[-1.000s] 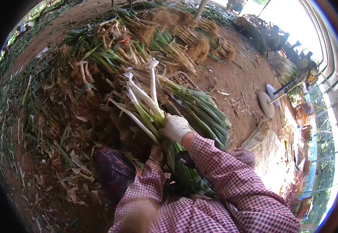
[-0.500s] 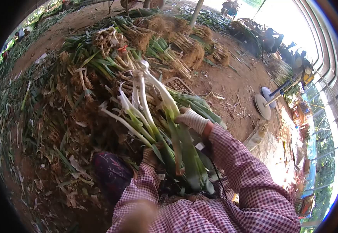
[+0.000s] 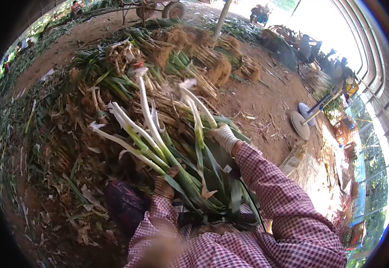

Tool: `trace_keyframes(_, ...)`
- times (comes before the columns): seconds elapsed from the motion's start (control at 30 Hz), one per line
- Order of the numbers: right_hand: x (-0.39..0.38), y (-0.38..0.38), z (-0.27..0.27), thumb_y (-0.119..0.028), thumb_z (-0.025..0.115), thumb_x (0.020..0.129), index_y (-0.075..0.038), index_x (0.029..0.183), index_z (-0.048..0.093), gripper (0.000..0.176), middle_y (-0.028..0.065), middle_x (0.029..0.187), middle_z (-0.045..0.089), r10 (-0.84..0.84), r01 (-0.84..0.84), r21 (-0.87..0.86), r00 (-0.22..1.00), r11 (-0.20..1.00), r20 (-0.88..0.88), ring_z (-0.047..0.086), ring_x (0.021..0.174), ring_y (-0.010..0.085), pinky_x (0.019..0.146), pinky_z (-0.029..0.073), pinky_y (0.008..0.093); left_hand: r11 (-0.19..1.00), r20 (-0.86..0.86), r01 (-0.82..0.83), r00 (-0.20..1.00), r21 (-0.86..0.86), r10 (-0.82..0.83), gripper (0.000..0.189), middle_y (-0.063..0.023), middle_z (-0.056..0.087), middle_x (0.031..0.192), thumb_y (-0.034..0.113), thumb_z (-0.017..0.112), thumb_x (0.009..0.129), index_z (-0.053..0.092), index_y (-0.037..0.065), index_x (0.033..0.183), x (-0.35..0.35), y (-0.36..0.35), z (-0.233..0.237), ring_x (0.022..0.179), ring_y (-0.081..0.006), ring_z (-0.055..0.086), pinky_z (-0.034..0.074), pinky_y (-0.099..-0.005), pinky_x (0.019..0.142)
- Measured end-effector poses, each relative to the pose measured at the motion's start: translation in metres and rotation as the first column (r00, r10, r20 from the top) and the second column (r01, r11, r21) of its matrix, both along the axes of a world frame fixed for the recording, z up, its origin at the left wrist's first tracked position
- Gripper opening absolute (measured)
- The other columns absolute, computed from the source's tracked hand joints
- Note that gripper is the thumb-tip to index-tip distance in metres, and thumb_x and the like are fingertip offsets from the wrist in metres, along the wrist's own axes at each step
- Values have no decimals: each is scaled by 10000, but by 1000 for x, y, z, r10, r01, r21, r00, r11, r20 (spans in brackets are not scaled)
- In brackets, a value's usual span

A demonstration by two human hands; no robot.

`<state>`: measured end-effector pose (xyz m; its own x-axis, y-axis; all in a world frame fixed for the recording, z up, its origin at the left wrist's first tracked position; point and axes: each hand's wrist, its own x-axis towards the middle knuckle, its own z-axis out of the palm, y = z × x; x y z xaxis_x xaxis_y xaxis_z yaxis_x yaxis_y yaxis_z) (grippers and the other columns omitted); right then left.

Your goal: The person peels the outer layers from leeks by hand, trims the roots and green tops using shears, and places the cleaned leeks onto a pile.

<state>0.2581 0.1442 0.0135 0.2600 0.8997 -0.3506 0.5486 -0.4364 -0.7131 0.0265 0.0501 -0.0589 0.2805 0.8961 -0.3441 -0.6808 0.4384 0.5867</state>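
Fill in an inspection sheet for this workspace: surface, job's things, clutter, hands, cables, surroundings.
Surface: earth floor, bare soil strewn with plant scraps.
Job's things: leeks, one bunch, white stalks pointing away, green leaves toward the person.
Clutter: heap of untrimmed stalks with roots on; peelings at left.
Hands: left hand grips the bunch low down; right hand, white-gloved, holds stalks at the bunch's side.
Cables: nothing seen.
Surroundings: round-based stand; cart wheel; people far off.
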Motion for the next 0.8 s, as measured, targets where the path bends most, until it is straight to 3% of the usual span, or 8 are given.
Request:
trace_keyframes(0.07, -25, -6, 18, -184, 698, 766, 12, 973, 620, 296, 46, 711, 611, -84, 106, 57, 946, 993, -313, 552, 534, 132, 507, 454, 259, 938, -197, -24, 976, 345, 97, 306, -110, 641, 967, 83, 673, 819, 593, -12, 1098, 0, 2, -19, 878, -208, 632, 543, -336, 775)
trace_keyframes(0.27, -82, -9, 25, -161, 660, 828, -26, 891, 604, 160, 19, 631, 574, 46, 49, 131, 767, 990, -640, 515, 481, 93, 432, 409, 239, 971, -128, -66, 987, 231, 97, 361, -87, 634, 993, 41, 700, 782, 580, 23, 1122, 12, 4, -19, 880, -216, 629, 550, -332, 712)
trace_keyframes(0.47, -127, -27, 15, -352, 789, 687, 61, 1168, 503, 696, 181, 1027, 623, 276, -230, 251, 947, 940, -163, 600, 949, 237, 846, 476, 304, 933, -129, -97, 980, 346, 150, 386, -84, 603, 1076, 117, 662, 813, 544, 36, 1172, 28, 16, -38, 961, -214, 592, 515, -355, 782)
trace_keyframes(0.57, -137, -36, 20, -449, 843, 537, 52, 1280, 382, 1008, 227, 1115, 584, 382, -386, 98, 922, 917, 58, 574, 1045, 304, 902, 452, 327, 975, 295, -95, 955, 203, 31, 402, -83, 588, 1117, 154, 644, 829, 526, 42, 1196, 36, 21, -62, 1001, -213, 573, 498, -366, 817)
trace_keyframes(0.6, -139, -37, 17, -443, 844, 536, 41, 1285, 378, 1006, 225, 1110, 587, 395, -404, 59, 911, 913, 119, 579, 1034, 303, 900, 453, 326, 999, 682, -22, 731, 36, -8, 408, -82, 582, 1131, 167, 637, 834, 520, 44, 1205, 38, 25, -74, 1015, -213, 567, 492, -370, 829)
trace_keyframes(0.63, -140, -40, 19, -443, 844, 536, 41, 1285, 378, 1006, 225, 1110, 587, 398, -408, 63, 909, 911, 122, 579, 1034, 303, 900, 453, 326, 966, 974, 197, 183, -167, 131, 414, -82, 577, 1145, 180, 631, 839, 514, 46, 1213, 41, 28, -92, 1028, -212, 561, 486, -374, 841)
trace_keyframes(0.67, -141, -41, 21, -421, 840, 540, 32, 1279, 390, 977, 218, 1079, 600, 422, -427, 1, 892, 904, 162, 590, 1004, 299, 881, 460, 324, 860, 920, 454, -185, -230, 344, 420, -82, 572, 1159, 192, 625, 844, 508, 49, 1221, 43, 31, -109, 1042, -212, 555, 481, -378, 853)
trace_keyframes(0.8, -135, -40, 32, -322, 785, 607, -25, 1233, 451, 768, 185, 977, 639, 424, -420, -53, 900, 906, 100, 618, 927, 305, 810, 483, 375, 716, 809, 673, -310, -185, 500, 447, -80, 551, 1214, 242, 600, 865, 484, 57, 1254, 46, 33, -132, 1096, -211, 530, 458, -393, 900)
